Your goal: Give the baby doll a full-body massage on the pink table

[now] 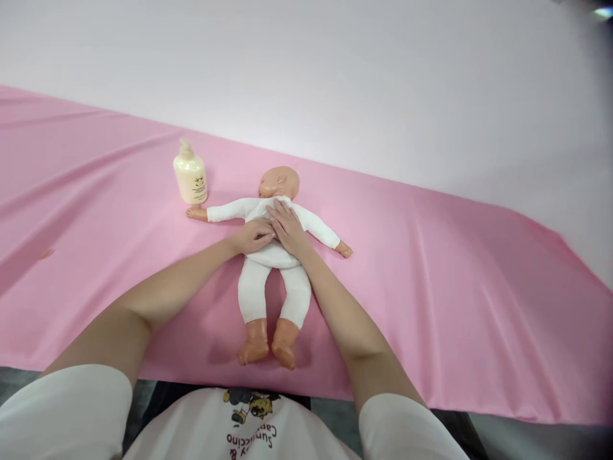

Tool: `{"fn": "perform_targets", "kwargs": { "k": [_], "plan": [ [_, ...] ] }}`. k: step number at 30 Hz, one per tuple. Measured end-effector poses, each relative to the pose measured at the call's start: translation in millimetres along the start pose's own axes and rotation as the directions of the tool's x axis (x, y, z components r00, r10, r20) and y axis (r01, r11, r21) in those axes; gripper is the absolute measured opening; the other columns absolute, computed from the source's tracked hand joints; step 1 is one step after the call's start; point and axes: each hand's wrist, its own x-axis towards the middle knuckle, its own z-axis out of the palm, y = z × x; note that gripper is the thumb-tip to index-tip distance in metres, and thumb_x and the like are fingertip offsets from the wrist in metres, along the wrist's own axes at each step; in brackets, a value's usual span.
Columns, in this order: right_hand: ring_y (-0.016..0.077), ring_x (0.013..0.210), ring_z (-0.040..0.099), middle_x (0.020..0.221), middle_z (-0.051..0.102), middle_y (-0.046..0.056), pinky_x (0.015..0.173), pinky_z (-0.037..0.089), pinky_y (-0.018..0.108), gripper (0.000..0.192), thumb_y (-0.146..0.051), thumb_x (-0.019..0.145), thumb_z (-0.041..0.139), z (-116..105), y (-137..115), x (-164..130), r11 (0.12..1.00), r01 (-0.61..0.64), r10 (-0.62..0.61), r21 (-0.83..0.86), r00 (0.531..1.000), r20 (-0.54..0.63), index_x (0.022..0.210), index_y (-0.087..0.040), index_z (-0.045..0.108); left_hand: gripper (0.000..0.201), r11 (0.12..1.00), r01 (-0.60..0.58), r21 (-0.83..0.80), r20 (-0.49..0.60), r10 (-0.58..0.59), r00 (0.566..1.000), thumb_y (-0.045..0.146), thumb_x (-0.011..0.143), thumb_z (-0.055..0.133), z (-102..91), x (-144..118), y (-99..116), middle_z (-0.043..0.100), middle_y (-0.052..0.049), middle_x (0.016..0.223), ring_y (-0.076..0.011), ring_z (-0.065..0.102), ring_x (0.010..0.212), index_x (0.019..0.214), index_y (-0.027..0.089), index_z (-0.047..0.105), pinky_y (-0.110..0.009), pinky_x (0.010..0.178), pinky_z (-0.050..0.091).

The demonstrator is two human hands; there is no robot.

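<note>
Pink cloth (454,306) covers the whole work surface, wrinkled in long folds, with a plain pale wall (335,76) behind it. Nearest to us, our white shirt (249,428) and both white sleeves fill the lower edge. On the cloth in front of us lies a doll (272,255) on its back, bare feet toward us, head away, arms spread to either side; it wears a white top and white leggings. Our left hand (253,235) rests flat on the doll's belly, fingers extended and close together, closed round nothing. Our right hand (287,227) lies on the chest just beside it, fingers likewise flat and slightly spread, pressing the white top without gripping it. The two hands touch at the fingertips. Farther off, just beyond the doll's outstretched hand, a cream bottle (190,176) stands upright.
</note>
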Motion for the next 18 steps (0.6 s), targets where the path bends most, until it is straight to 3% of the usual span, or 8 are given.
{"fn": "perform_targets", "kwargs": {
  "k": [3, 7, 11, 15, 18],
  "plan": [
    [0.0248, 0.161, 0.011, 0.172, 0.018, 0.006, 0.130, 0.011, 0.052, 0.060, -0.038, 0.104, 0.025, 1.7, -1.6, -1.7, 0.990, -0.117, 0.114, -0.077, 0.993, -0.036, 0.160, -0.018, 0.030, 0.042, 0.996, 0.086, -0.019, -0.088, -0.088, 0.992, 0.038, 0.102, 0.037, -3.3, -0.1, -7.6, 0.078, -0.011, 0.106, -0.0226, 0.071, 0.108, 0.092, 0.020, 0.074, -0.044, 0.104, 0.053],
    [0.0326, 0.161, 0.006, 0.173, 0.006, 0.011, 0.127, 0.014, 0.061, 0.071, -0.047, 0.102, 0.027, 4.1, -4.3, -3.1, 0.944, -0.304, 0.297, -0.126, 0.952, -0.066, 0.163, -0.016, 0.012, 0.043, 0.984, 0.150, 0.092, -0.155, -0.135, 0.979, 0.039, 0.103, 0.033, -4.4, -1.9, -17.3, 0.074, -0.012, 0.124, -0.0242, 0.065, 0.124, 0.112, 0.019, 0.070, -0.050, 0.112, 0.047],
    [0.0411, 0.159, 0.009, 0.171, 0.004, 0.022, 0.122, 0.020, 0.067, 0.078, -0.053, 0.101, 0.031, 4.9, -12.3, -7.5, 0.907, -0.405, 0.400, -0.118, 0.914, -0.058, 0.163, -0.011, 0.009, 0.050, 0.948, 0.240, 0.208, -0.144, -0.213, 0.966, 0.040, 0.103, 0.030, -3.6, -6.5, -20.3, 0.059, -0.013, 0.146, -0.0247, 0.048, 0.143, 0.135, 0.015, 0.059, -0.051, 0.124, 0.031],
    [0.0478, 0.156, 0.014, 0.167, 0.008, 0.032, 0.118, 0.025, 0.069, 0.083, -0.053, 0.100, 0.037, 6.8, -24.0, -16.8, 0.880, -0.460, 0.459, -0.118, 0.888, -0.035, 0.162, -0.006, 0.008, 0.063, 0.880, 0.425, 0.212, -0.199, -0.387, 0.900, 0.048, 0.103, 0.028, -3.2, -11.3, -27.5, 0.038, -0.017, 0.162, -0.0275, 0.027, 0.156, 0.150, 0.009, 0.042, -0.048, 0.129, 0.021],
    [0.0535, 0.152, 0.021, 0.163, 0.013, 0.039, 0.115, 0.028, 0.070, 0.082, -0.049, 0.100, 0.042, 10.0, -33.7, -27.6, 0.870, -0.460, 0.466, -0.181, 0.885, -0.011, 0.159, 0.000, 0.013, 0.065, 0.846, 0.491, 0.209, -0.202, -0.454, 0.868, 0.050, 0.103, 0.026, -2.5, -12.5, -34.2, 0.036, -0.017, 0.163, -0.0293, 0.023, 0.157, 0.155, 0.011, 0.035, -0.050, 0.129, 0.018]
  ]
}}
